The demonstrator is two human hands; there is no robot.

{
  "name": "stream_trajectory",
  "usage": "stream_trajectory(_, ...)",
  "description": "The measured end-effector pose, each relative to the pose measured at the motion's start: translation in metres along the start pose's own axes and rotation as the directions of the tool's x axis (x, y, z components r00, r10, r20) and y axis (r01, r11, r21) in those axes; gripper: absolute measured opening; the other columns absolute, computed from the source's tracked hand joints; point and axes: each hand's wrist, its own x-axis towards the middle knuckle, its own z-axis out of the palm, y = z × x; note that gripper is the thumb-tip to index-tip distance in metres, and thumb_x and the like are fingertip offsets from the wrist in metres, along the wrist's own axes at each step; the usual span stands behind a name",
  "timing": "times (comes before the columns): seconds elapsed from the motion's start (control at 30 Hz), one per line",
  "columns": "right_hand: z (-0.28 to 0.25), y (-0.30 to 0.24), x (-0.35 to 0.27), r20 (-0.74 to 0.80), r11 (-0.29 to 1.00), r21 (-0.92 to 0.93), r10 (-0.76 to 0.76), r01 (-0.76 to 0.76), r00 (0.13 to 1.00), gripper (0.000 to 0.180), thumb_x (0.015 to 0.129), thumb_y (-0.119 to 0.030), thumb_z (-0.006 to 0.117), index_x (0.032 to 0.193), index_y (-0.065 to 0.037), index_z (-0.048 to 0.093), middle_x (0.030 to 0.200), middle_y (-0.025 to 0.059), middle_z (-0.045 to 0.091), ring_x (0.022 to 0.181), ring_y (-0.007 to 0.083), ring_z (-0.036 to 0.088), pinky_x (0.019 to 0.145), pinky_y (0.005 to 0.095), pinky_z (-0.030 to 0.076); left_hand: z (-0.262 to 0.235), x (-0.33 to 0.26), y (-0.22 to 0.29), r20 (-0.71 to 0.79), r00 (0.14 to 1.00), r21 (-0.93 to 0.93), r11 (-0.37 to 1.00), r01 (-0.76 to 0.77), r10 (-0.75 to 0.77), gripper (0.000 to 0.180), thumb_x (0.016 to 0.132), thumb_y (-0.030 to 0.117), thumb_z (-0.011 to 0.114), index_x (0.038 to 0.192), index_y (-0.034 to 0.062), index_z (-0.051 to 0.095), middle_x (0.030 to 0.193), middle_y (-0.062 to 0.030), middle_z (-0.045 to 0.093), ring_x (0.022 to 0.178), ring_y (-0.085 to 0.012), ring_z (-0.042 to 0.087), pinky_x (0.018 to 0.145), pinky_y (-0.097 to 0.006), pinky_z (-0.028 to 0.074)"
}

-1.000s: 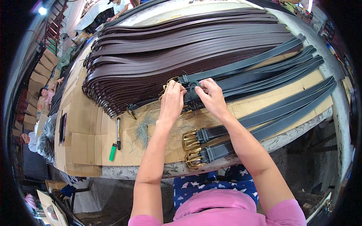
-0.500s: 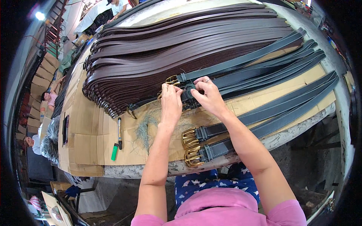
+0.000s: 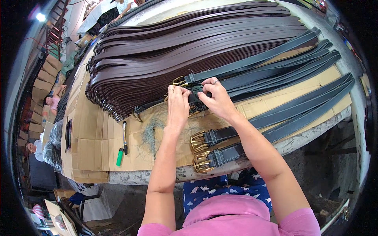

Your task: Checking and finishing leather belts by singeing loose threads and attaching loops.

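Barely shifted, our left hand (image 3: 178, 103) and right hand (image 3: 215, 98) keep pinching the dark belt (image 3: 252, 74) at its buckle end, mid-table beside the brown belt stack (image 3: 177, 43).

Belt in hand: a dark teal-grey leather belt (image 3: 252, 74) with pale stitching along both edges, lying flat.
Buckle end: pinched under both sets of fingers (image 3: 179, 91), mostly hidden, so its buckle can't be made out.
Strap pose: runs up and to the right across the counter (image 3: 307, 135), its tail among other dark straps.
Position: just below a brass-buckled belt of the same colour, beside the brown stack.
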Motion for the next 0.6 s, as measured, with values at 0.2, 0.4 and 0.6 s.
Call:
stream_trajectory(0.2,-0.005,-0.008,0.0,0.079,0.991,0.099,0.084,-0.091,0.993,0.022,0.079,-0.016,0.066,0.074,0.002,0.057,0.105,0.0158,0.055,0.097,0.0293,0.052,0.083,0.0363,0.043,-0.02,-0.006,-0.012,0.115,0.988,-0.21,0.97,0.125,-0.102,0.014,0.092,0.01,0.056,0.089,-0.004,0.057,0.097,-0.0115,0.052,0.087,-0.0204,0.051,0.078,-0.031,0.042)
stream_trajectory(0.4,-0.003,-0.008,-0.002,0.174,0.997,-0.034,-0.066,0.073,0.983,0.021,0.079,-0.018,0.068,0.072,-0.001,0.057,0.111,0.015,0.055,0.108,0.0298,0.046,0.092,0.0386,0.038,-0.026,-0.013,-0.028,0.185,0.98,-0.437,0.887,0.153,-0.078,0.015,0.093,0.012,0.057,0.092,-0.0025,0.059,0.108,-0.0095,0.052,0.095,-0.016,0.052,0.083,-0.028,0.044)
stream_trajectory(0.6,-0.002,-0.006,-0.003,0.17,0.992,-0.075,-0.088,0.102,0.982,0.021,0.077,-0.018,0.069,0.072,0.0,0.059,0.11,0.0157,0.055,0.107,0.0313,0.047,0.094,0.0396,0.038,-0.031,-0.013,-0.021,0.251,0.964,-0.451,0.871,0.195,-0.086,0.02,0.096,0.018,0.055,0.094,-0.0008,0.06,0.116,-0.008,0.05,0.104,-0.0141,0.05,0.09,-0.028,0.042)
